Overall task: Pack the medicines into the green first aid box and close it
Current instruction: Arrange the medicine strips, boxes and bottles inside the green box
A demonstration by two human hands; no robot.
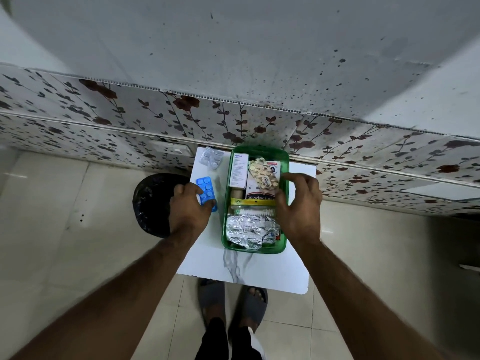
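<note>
Pinching blue blister pack [207, 192], left hand [189, 209]; right hand [298, 203] spread over green box [225, 224] edge.

**Small marble-look bench against a floral wall**

A white bench [244, 271] with grey veining stands on pale glossy floor tiles [52, 203]. Behind it, floral wall panels [130, 118] run below a grey, dark-speckled wall [233, 48]. A black bin bag [150, 203] sits left.

The first aid box [225, 231] sat on the surface [259, 271]; two blister packs [205, 189] lay left of it, medicines [249, 227] inside.
</note>
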